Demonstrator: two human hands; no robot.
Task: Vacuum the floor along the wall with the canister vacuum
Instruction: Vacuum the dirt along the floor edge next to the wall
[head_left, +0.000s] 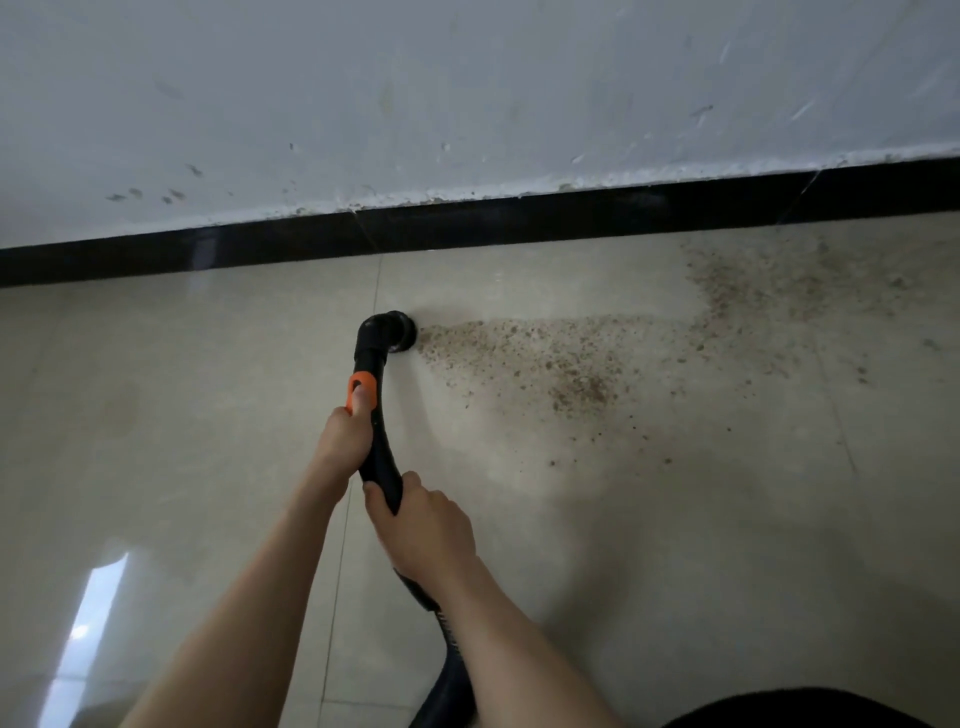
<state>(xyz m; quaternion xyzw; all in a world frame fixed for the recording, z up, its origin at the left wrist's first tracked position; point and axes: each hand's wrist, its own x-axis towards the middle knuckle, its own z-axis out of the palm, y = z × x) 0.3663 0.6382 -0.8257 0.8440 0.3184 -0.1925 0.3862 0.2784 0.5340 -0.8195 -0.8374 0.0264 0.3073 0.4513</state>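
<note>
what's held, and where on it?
Vacuum wand: left hand grips it just below the orange slider, right hand grips its lower end by the hose.

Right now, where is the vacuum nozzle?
In the head view, the nozzle sits mid-frame on the floor, below the black baseboard, at the left edge of the grit.

Just one view, worn on the head. Looks forward and down from above and behind the left hand (347, 435) and right hand (423, 525), close by, toward floor (675, 545) and wall (467, 93) past them.
</note>
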